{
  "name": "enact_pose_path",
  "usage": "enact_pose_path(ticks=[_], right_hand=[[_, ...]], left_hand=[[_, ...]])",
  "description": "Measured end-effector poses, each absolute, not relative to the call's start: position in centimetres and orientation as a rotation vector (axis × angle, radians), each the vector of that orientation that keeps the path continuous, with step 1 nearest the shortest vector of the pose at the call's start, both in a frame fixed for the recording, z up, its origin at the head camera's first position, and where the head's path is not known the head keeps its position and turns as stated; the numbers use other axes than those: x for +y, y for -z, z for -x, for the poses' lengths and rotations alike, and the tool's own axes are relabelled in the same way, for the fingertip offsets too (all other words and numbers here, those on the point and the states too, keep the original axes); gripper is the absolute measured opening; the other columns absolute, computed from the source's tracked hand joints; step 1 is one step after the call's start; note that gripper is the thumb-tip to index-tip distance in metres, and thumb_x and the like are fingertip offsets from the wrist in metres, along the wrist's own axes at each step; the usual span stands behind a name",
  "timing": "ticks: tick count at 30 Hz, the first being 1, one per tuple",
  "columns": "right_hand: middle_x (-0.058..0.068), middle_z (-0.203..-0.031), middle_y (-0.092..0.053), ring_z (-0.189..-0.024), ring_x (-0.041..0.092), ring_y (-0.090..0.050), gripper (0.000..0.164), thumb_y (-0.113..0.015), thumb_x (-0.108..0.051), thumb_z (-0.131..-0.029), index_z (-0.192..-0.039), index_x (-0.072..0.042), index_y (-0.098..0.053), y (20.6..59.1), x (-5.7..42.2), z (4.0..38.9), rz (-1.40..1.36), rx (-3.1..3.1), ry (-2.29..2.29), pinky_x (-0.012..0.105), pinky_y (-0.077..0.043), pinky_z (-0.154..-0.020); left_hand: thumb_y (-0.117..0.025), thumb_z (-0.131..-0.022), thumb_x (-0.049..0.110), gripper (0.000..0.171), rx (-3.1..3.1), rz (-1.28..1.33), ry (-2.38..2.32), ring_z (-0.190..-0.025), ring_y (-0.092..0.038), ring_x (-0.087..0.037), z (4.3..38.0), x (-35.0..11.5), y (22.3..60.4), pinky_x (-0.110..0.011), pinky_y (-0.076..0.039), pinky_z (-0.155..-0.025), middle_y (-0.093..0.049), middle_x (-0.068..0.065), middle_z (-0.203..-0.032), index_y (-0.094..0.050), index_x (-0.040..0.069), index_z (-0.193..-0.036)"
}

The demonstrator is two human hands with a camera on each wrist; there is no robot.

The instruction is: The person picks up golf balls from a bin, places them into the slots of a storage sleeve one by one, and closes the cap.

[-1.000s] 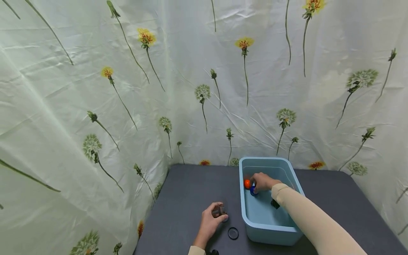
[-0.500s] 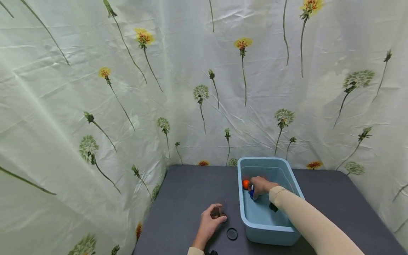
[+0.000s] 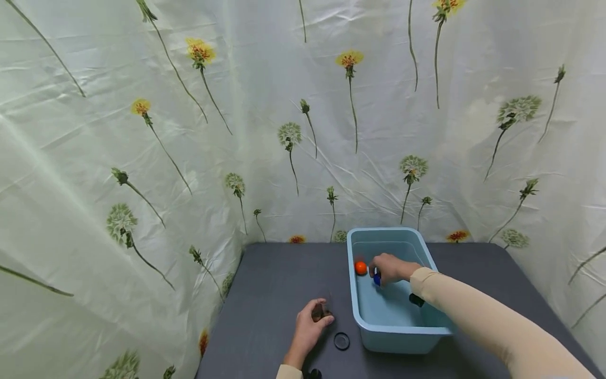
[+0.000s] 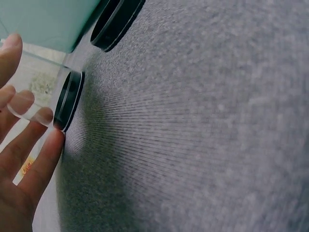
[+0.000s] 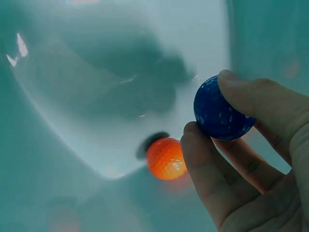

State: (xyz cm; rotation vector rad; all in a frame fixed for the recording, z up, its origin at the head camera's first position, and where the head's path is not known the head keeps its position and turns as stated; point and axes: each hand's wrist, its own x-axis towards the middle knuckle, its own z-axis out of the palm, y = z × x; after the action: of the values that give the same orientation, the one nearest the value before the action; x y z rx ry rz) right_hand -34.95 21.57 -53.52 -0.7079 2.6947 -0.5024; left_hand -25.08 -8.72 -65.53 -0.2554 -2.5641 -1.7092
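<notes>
My right hand [image 3: 390, 268] reaches into the light blue bin [image 3: 402, 330] and pinches a blue golf ball [image 5: 219, 113] between thumb and fingers. An orange golf ball [image 5: 166, 158] lies in the bin beside those fingers, apart from the blue one. Left of the bin, my left hand [image 3: 307, 327] holds a clear cylindrical container [image 4: 41, 87] with a black base [image 4: 69, 99] that stands on the table. Thumb and fingers curl round its clear wall. A round black lid [image 3: 342, 341] lies flat on the table between the left hand and the bin.
The dark grey tabletop [image 3: 279, 273] extends on both sides of the bin. Behind and to the left hangs a pale curtain [image 3: 265, 158] printed with dandelions. The bin's raised walls surround the right hand.
The blue golf ball has shifted slightly right, away from the orange one, in my right hand. My left hand keeps its hold on the container. The head view has shifted a little.
</notes>
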Motion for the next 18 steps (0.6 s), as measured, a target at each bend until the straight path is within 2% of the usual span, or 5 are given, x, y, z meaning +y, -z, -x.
enact_pose_path(ticks=[6,10,18], right_hand=[[-0.002,-0.086,-0.065,-0.074,0.015,-0.054,0.034,-0.083,0.007,-0.071,-0.096,-0.014,-0.074,51.6,21.5,34.0,0.776,2.705,0.529,0.034,-0.053,-0.069],[0.000,-0.088,-0.067,-0.073,0.013,-0.056,0.035,-0.082,0.006,-0.071,-0.098,-0.015,-0.073,50.6,21.4,33.1,0.878,2.689,0.604,0.031,-0.052,-0.066],[0.001,-0.095,-0.070,-0.080,0.015,-0.060,0.033,-0.081,0.004,-0.075,-0.101,-0.015,-0.073,48.2,21.6,32.2,0.929,2.715,0.699,0.030,-0.053,-0.067]], left_hand=[[-0.084,-0.082,0.021,0.047,-2.589,0.320,1.623,-0.108,-0.065,-0.023,25.0,-9.1,65.4,-0.032,-0.057,-0.080,-0.068,-0.001,-0.118,-0.067,0.013,-0.125],[-0.086,-0.080,0.025,0.049,-2.626,0.300,1.478,-0.105,-0.066,-0.023,24.8,-9.6,64.8,-0.040,-0.055,-0.082,-0.069,0.000,-0.115,-0.068,0.013,-0.124],[-0.088,-0.078,0.024,0.047,-2.571,0.277,1.380,-0.101,-0.064,-0.016,24.9,-9.8,62.6,-0.045,-0.051,-0.086,-0.065,0.008,-0.108,-0.070,0.016,-0.121]])
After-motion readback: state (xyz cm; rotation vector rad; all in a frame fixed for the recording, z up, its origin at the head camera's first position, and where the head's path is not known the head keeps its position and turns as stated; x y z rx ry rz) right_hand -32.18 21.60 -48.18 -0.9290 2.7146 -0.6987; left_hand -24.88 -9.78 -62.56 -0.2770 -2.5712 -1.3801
